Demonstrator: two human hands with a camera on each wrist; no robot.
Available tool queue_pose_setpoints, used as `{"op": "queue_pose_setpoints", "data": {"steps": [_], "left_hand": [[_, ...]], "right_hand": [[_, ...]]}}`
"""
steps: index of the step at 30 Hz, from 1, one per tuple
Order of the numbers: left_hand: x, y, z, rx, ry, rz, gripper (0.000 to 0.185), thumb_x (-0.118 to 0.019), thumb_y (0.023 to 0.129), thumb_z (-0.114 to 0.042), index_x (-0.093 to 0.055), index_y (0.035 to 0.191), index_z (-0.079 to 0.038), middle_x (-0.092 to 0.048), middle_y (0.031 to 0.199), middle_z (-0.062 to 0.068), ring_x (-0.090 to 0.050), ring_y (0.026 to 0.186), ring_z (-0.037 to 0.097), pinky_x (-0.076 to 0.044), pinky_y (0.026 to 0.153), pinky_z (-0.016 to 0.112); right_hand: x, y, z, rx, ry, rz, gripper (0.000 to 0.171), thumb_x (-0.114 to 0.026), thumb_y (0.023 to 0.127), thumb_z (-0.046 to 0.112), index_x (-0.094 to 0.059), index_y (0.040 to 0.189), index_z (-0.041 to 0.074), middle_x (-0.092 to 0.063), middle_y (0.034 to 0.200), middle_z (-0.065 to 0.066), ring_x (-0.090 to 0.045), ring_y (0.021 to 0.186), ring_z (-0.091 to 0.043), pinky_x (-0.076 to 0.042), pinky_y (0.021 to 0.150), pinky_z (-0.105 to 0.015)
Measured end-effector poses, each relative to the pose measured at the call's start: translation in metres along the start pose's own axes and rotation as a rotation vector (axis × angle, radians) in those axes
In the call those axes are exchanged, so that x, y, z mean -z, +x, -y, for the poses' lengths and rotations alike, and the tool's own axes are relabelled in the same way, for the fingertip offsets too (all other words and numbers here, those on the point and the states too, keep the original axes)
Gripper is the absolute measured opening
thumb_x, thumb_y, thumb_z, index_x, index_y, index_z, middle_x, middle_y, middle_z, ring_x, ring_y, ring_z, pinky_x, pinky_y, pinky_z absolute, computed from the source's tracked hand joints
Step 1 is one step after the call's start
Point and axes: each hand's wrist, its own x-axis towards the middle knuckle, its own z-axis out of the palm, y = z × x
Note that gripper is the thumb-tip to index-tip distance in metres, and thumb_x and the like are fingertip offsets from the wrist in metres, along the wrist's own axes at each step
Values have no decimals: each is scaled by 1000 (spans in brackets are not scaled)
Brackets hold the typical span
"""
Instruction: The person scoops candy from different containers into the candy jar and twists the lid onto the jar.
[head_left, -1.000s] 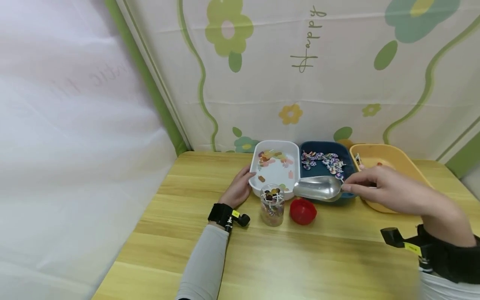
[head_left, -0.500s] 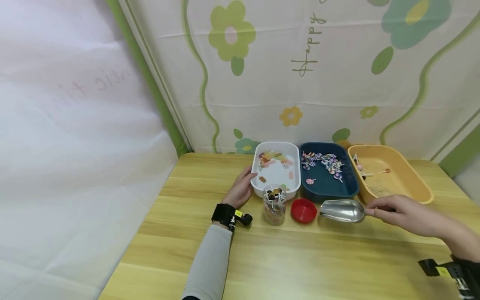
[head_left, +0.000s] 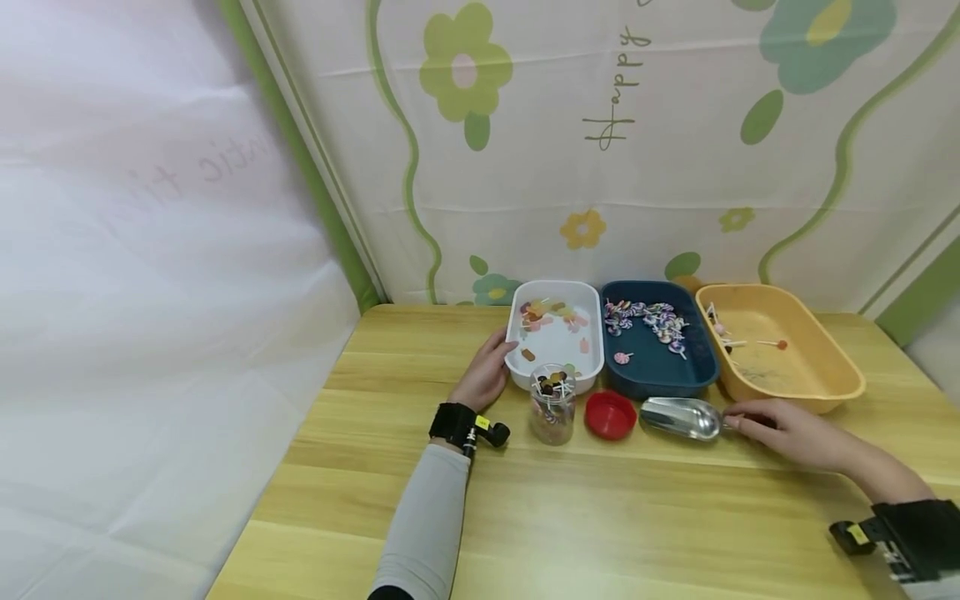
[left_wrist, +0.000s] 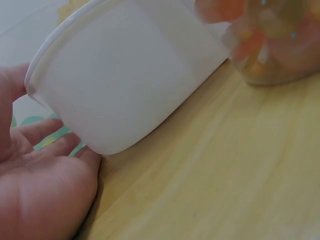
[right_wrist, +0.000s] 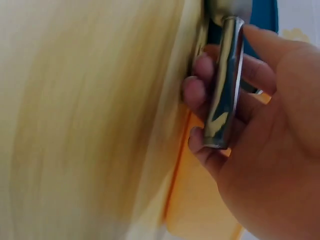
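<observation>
My left hand (head_left: 480,375) holds the near left side of a white plastic bin (head_left: 558,342), thumb at its rim and fingers along the outer wall. Scattered gummy-like candy pieces lie inside that bin. In my right hand (head_left: 787,429) is a metal scoop (head_left: 681,418), its bowl facing up and bare, low over the table in front of the blue bin. The right wrist view shows my fingers curled round the scoop's handle (right_wrist: 226,85). Between the hands stands a clear jar (head_left: 552,412) with candies and small lollipops, beside a red lid (head_left: 610,416).
A dark blue bin (head_left: 651,371) with swirl lollipops sits right of the white one. Farther right, a yellow bin (head_left: 813,354) contains a few lollipops. The wooden table (head_left: 592,517) meets a flowered cloth (head_left: 517,183) at the back.
My right hand has drawn the scoop from above the jar and white bin down and right, to low in front of the blue bin. The left hand stays at the white bin.
</observation>
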Motion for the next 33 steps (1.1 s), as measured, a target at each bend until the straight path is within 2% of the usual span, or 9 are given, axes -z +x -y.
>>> {"op": "queue_pose_setpoints", "data": {"steps": [5,9,11,13,16,20,24,28,33], "left_hand": [[-3,1,-3,-6,49,-30,55,-44,109,-9,-28,162,-7,-24,167,15,-28,152,30,-29,124,38],[-1,0,-5,-9,145,-106,53,-52,106,-11,-39,157,-8,-37,162,15,-40,146,29,-37,119,38],[0,-2,-7,-15,198,-153,51,-56,104,-12,-45,153,-8,-44,157,14,-46,141,28,-42,116,38],[2,-4,-9,-32,237,-185,49,-59,103,-14,-49,150,-7,-48,153,14,-48,139,28,-43,115,39],[2,-10,-16,-52,314,-213,51,-60,103,-19,-49,151,-5,-48,153,14,-45,141,28,-39,118,41],[2,-21,-26,-59,426,-234,56,-61,103,-26,-45,154,-7,-42,159,11,-37,147,26,-31,123,44],[0,-38,-36,-89,511,-213,56,-61,103,-27,-45,154,-7,-42,159,10,-36,148,27,-31,123,46],[-4,-54,-44,-132,615,-149,53,-60,104,-24,-46,152,-6,-44,158,11,-38,147,27,-33,121,44],[-15,-75,-53,-172,735,-106,45,-59,105,-19,-52,148,-8,-50,152,10,-43,144,25,-41,117,41]], "right_hand": [[4,0,9,-68,-95,-13,21,-64,101,13,-73,119,7,-73,108,0,-62,96,1,-57,74,-30],[8,0,21,-62,-159,1,26,-68,99,15,-70,122,3,-68,95,8,-57,83,1,-52,65,-28],[10,-1,31,-53,-193,22,31,-70,98,16,-68,125,-1,-71,97,1,-64,85,-8,-57,69,-35],[13,-1,44,-64,-236,46,37,-70,97,18,-65,128,-4,-72,107,-14,-70,96,-26,-59,80,-47],[19,-1,67,-120,-292,90,48,-69,99,24,-61,133,-8,-61,129,-35,-61,114,-54,-51,92,-67],[25,13,103,-123,-297,109,52,-68,100,32,-60,138,-3,-60,132,-29,-62,115,-48,-54,91,-64],[22,42,135,15,-285,102,54,-72,96,34,-61,138,3,-61,133,-15,-62,117,-35,-55,95,-56],[4,73,154,126,-326,135,57,-79,90,32,-63,136,1,-61,134,-15,-60,118,-34,-56,95,-53],[-25,103,161,149,-395,232,62,-85,85,30,-63,133,-3,-60,134,-20,-60,118,-37,-57,94,-52]]}}
